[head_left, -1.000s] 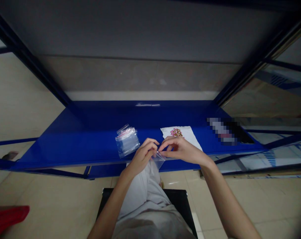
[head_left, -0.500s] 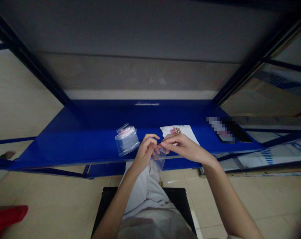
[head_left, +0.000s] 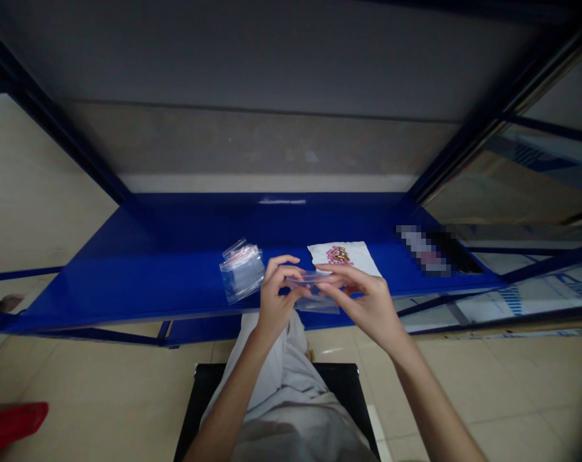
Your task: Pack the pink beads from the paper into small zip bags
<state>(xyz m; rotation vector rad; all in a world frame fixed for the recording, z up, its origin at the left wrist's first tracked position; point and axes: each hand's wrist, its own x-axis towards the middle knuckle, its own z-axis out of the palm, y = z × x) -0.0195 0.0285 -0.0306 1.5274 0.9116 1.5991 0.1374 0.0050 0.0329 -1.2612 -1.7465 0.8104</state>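
A clear zip-lock bag (head_left: 314,301) is held between my two hands, just over the shelf's front edge. My left hand (head_left: 278,292) pinches its left side between thumb and fingers. The right side is gripped by my right hand (head_left: 360,292), and the bag's mouth looks spread apart. Behind my right hand lies a white cloth or pouch (head_left: 365,256), with a small heap of pink and gold pieces (head_left: 339,255) on it. To the left of my left hand rests a stack of clear zip-lock bags (head_left: 242,273).
The blue metal shelf (head_left: 175,256) spans the view, with blue posts at both sides. A dark flat object (head_left: 457,253), partly pixelated, lies at its right end. Below me is a black seat (head_left: 343,378). Something red (head_left: 14,420) shows at lower left.
My hands have moved apart, and the bag's mouth between them has widened. My right hand has shifted slightly, uncovering more of the pink and gold pieces.
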